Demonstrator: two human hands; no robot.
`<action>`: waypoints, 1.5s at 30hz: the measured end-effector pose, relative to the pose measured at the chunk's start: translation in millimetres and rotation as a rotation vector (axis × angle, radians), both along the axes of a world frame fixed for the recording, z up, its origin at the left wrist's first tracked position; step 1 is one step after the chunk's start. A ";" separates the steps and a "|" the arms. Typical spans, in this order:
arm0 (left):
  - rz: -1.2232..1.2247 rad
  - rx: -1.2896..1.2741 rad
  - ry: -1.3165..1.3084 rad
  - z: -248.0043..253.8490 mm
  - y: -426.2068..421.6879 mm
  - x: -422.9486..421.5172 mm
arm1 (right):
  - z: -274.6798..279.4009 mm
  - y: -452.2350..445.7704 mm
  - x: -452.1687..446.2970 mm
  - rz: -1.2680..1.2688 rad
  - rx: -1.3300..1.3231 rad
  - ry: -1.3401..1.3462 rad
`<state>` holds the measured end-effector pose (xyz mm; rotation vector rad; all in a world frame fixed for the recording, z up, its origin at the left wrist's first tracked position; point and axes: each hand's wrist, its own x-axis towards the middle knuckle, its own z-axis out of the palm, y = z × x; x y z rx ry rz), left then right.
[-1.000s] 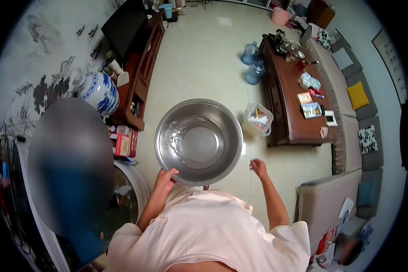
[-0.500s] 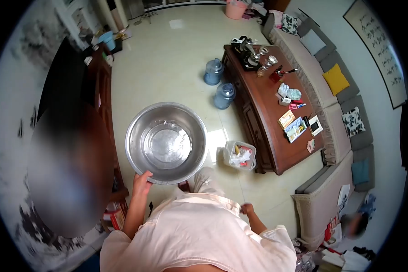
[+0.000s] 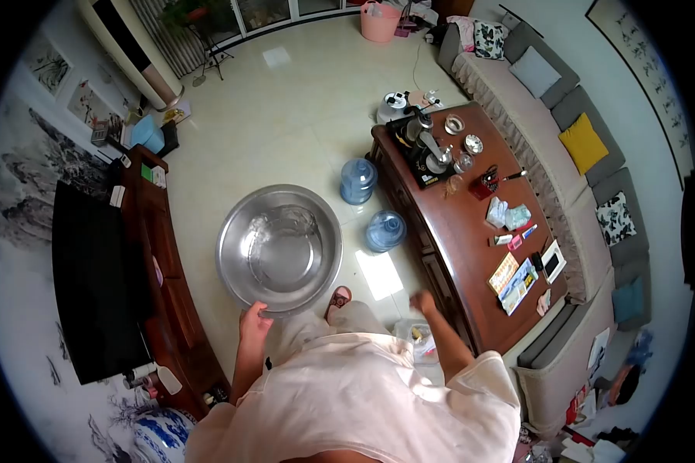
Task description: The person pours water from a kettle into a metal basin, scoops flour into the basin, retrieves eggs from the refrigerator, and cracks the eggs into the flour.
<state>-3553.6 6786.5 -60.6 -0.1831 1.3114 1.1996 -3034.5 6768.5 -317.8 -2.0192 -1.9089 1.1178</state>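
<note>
My left hand (image 3: pixel 254 324) grips the near rim of a wide stainless steel basin (image 3: pixel 243 208), with the thumb over the edge. The basin hangs in front of my legs, its inside facing up. Bright reflections show in it, and I cannot tell whether there is a little water. My right hand (image 3: pixel 422 302) is off to the side, fingers curled in and nothing visible in them. Just below it, a clear plastic bin (image 3: pixel 404 330) with waste inside is partly hidden by my arm and shirt.
Two blue water jugs (image 3: pixel 358 181) (image 3: pixel 386 231) stand on the floor by the wooden coffee table (image 3: pixel 448 251), which carries a kettle set and small items. A long sofa (image 3: pixel 544 116) lines the right. On the left stands a low TV cabinet (image 3: pixel 162 262); a pink basket (image 3: pixel 380 23) is far ahead.
I have moved forward across the floor, carrying the basin along in my left hand. My right hand has swung forward. The bin has slipped nearer my body, and the jugs now appear lower in view.
</note>
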 end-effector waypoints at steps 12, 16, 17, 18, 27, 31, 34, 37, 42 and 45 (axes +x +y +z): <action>-0.215 0.090 -0.002 -78.3 329.5 -32.0 | 122.0 508.9 -122.1 -0.698 0.046 1.031; -0.297 0.057 -0.016 -87.0 449.6 -42.1 | 94.3 579.8 -110.0 -1.115 0.032 1.153; -0.327 0.048 0.005 -96.1 483.0 -50.0 | 86.7 598.9 -107.2 -1.212 0.035 1.139; -0.360 0.034 0.024 -104.6 513.2 -55.7 | 77.4 617.8 -101.3 -1.292 0.069 1.132; -0.626 0.078 0.037 -66.8 758.2 10.4 | 23.8 735.0 -46.5 -1.930 0.281 1.181; -0.679 0.099 -0.029 -113.5 849.6 44.5 | -41.6 775.9 -14.4 -2.256 0.224 1.270; -0.732 0.132 -0.024 -121.8 912.8 69.0 | -74.1 801.8 -1.6 -2.404 0.329 1.486; -0.834 0.038 -0.016 -131.5 971.7 93.0 | -98.5 817.9 19.9 -2.600 0.300 1.489; -0.995 0.004 0.029 -135.8 1048.6 145.2 | -109.9 833.4 31.5 -2.871 0.539 1.377; -1.128 -0.076 0.067 -145.1 1090.1 169.3 | -107.7 829.6 14.8 -2.922 0.761 1.052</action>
